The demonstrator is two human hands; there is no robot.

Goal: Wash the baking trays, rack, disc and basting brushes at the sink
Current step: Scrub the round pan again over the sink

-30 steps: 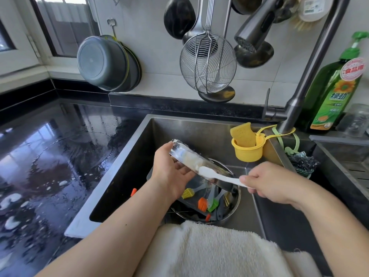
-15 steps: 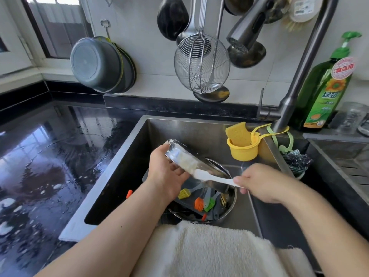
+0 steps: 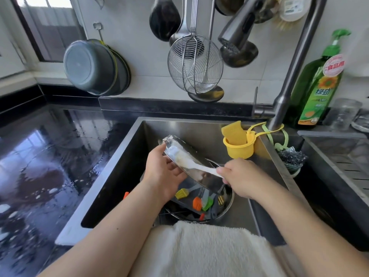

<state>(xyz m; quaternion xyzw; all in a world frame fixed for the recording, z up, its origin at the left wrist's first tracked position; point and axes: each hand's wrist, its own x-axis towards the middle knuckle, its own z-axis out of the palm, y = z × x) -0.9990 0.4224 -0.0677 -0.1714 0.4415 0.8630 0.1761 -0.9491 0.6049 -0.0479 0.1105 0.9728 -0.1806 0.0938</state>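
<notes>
My fingers (image 3: 175, 172) on the left hand (image 3: 163, 174) are curled under the lower edge of a shiny metal baking tray (image 3: 191, 162), gripping it tilted over the sink (image 3: 139, 156); the right hand (image 3: 241, 178) is clenched round the handle of a white scrubbing brush (image 3: 197, 166), whose head lies against the tray's soapy face toward 10 o'clock. The step in hand, as I judge it, is scrubbing this one tray — the rest looks untouched.

Below the tray, at 6 o'clock from it, a round metal pan (image 3: 227, 202) holds the basting brushes (image 3: 197, 202): yellow, orange and green heads on grey handles, lying on a dark tray. I cannot pick out the rack or disc with any certainty.

The next move calls for a firm hold on the left while the brush works across the remaining face, then a rinse; the faucet (image 3: 237, 37) hangs at 12 o'clock and no water is running from it that I can see.

At 2 o'clock on the desk stands a green dish soap bottle (image 3: 317, 80). Its label reads "绿劲" beneath a sunflower, and a round pink sticker carries "食品用" — smaller print is unreadable. A yellow sponge cup (image 3: 237, 148) hangs by the tap base
</notes>
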